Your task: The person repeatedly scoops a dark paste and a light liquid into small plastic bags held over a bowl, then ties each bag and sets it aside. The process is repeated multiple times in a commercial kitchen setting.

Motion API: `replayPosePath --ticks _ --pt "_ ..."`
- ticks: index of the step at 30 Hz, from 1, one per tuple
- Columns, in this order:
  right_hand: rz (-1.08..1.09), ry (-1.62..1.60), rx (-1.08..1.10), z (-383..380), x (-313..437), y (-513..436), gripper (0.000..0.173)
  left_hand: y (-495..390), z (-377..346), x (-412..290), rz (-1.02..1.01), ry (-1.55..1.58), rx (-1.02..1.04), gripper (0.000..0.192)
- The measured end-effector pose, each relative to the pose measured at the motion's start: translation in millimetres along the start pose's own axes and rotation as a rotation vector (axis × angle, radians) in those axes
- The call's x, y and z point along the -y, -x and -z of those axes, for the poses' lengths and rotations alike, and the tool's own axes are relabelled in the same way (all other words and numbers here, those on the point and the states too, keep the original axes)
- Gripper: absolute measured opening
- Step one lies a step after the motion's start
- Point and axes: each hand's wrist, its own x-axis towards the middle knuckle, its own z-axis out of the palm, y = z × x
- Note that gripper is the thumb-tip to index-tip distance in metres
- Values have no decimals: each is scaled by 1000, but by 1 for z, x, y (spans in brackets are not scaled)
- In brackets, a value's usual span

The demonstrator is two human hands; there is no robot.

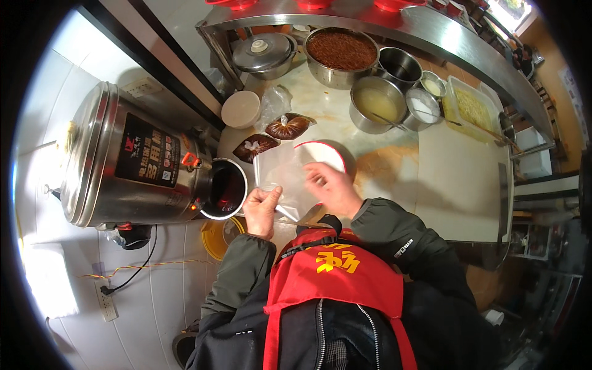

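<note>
A clear plastic bag point(281, 173) is pinched between the thumb and fingers of my left hand point(262, 210). My right hand point(329, 187), slightly blurred, is at the bag's right side with fingers curled; whether it touches the bag is unclear. Behind the bag and right hand lies a white, red-rimmed round dish point(326, 150), partly covered. Two knotted plastic bags of dark reddish-brown sauce, one nearer point(253, 147) and one farther point(287, 127), lie beyond the clear bag, beside a crumpled clear bag point(274, 107).
Left stands a steel heated urn point(99, 157) with its tap over a pot of dark liquid point(226, 189). Farther back are a pot of red-brown sauce point(342, 50), a pot of yellowish liquid point(377, 104) and a lidded pot point(261, 53). A steel shelf point(370, 23) spans the back.
</note>
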Motion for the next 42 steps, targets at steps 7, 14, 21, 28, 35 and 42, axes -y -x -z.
replayPosePath --ticks 7,14,21,28,35,42 --pt "-254 -653 181 -19 1 -3 31 -2 -1 25 45 180 188 27" --pt "-323 -862 -316 34 -62 8 13 -47 71 28 109 138 -302 9" --pt "150 388 -405 6 -19 2 56 -46 2 8 -192 -162 -233 15" --pt "-33 548 27 -3 -7 -17 40 -12 -23 -2 -616 -914 124 20" --pt "66 692 -229 64 41 -58 20 -50 -2 -70 -479 -1183 -55 19" --pt "694 423 -297 92 83 -58 39 -24 -18 -97 -1111 -395 -98 39"
